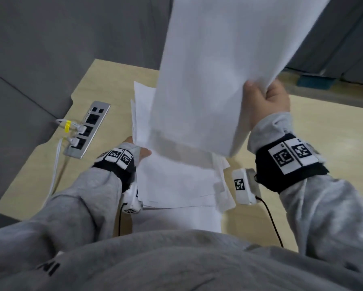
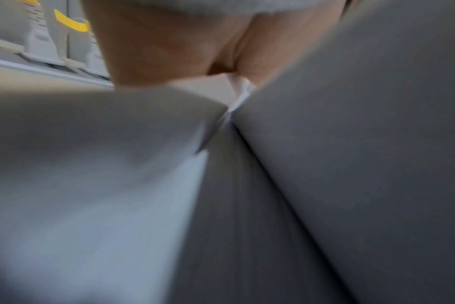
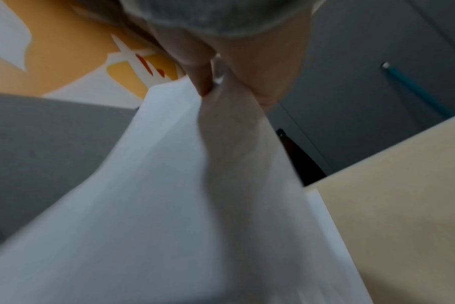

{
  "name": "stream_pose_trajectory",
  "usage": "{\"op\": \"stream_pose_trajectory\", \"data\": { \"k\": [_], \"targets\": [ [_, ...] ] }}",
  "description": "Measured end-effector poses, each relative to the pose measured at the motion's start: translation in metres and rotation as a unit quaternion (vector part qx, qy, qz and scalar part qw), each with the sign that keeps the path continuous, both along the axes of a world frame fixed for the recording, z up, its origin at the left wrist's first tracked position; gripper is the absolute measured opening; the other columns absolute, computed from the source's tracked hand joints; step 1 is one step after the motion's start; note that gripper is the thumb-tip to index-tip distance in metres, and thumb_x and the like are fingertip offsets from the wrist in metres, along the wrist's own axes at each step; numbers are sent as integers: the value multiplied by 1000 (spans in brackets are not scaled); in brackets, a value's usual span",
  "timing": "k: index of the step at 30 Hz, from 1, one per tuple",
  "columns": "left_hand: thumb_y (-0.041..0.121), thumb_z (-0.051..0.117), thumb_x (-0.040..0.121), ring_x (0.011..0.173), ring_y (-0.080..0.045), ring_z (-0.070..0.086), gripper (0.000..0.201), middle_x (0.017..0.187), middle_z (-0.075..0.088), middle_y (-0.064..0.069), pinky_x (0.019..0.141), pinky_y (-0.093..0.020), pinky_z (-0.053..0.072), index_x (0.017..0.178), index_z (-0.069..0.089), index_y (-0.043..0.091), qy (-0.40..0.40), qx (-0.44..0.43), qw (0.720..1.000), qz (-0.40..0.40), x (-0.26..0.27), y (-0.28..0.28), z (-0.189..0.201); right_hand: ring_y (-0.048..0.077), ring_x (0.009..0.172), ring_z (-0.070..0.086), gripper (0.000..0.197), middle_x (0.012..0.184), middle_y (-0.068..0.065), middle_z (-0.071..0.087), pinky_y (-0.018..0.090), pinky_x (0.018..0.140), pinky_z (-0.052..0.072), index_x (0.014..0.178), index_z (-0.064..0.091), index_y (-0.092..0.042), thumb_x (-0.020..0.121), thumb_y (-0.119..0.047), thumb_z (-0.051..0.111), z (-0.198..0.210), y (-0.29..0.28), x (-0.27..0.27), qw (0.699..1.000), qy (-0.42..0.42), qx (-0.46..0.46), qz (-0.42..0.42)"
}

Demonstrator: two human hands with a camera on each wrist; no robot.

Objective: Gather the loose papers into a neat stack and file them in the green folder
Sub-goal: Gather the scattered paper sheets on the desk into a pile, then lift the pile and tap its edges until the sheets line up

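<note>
My right hand holds a white sheet of paper by its right edge, raised high above the table and hanging down over the pile. In the right wrist view the thumb and a finger pinch that sheet. A loose, uneven stack of white papers lies on the wooden table in front of me. My left hand grips the stack at its left edge; the left wrist view shows paper edges held between thumb and fingers. No green folder is in view.
A metal power strip with white plugs and cables is set into the table at the left. Grey partition panels stand along the left and back. A black cable runs from my right wrist across the table's front edge.
</note>
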State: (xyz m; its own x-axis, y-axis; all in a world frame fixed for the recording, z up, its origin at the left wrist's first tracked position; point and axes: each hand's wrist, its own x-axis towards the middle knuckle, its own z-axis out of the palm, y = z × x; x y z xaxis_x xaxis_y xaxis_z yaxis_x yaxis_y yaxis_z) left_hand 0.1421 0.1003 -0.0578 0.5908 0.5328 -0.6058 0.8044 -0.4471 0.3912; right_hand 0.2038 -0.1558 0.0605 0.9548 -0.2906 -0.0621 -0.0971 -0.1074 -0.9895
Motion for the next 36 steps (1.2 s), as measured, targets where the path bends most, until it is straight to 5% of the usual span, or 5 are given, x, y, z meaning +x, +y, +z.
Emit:
{"op": "stream_pose_trajectory", "data": {
  "k": [8,15,25,32,36],
  "targets": [
    [50,33,96,130,-34,42,65,142,43,-20,105,-38,34,138,39,2,-31,-58,993,97,-8,1,1,34,112,55,55,131,14,51,40,94,45,132,38,-10,90,-41,55,-93,25,-15,813,314,-380,309],
    [73,70,58,125,-24,47,102,137,49,-3,112,-37,32,137,42,14,-6,-133,988,74,-21,10,-9,36,126,48,89,141,17,44,46,104,40,140,32,-6,80,-67,53,-116,0,6,786,387,-423,231],
    [14,74,78,56,3,56,21,63,60,19,48,-3,37,82,54,22,-123,-156,980,1,-16,-22,17,32,97,58,77,106,13,61,39,88,42,133,46,-10,80,-65,55,-126,-25,25,847,390,-264,245],
    [-4,72,73,63,-7,70,25,65,73,8,63,-16,54,95,66,4,-207,-244,947,36,-18,-2,37,30,86,71,91,74,-1,74,41,84,56,97,67,-10,27,-64,87,-110,-35,5,921,281,50,266],
    [31,91,41,76,-21,72,64,82,75,-4,79,-31,54,96,69,7,-220,-218,951,28,-12,-5,59,29,83,72,77,86,8,75,42,76,59,88,70,-11,22,-41,95,-80,-26,4,936,223,95,254]
  ]
}}
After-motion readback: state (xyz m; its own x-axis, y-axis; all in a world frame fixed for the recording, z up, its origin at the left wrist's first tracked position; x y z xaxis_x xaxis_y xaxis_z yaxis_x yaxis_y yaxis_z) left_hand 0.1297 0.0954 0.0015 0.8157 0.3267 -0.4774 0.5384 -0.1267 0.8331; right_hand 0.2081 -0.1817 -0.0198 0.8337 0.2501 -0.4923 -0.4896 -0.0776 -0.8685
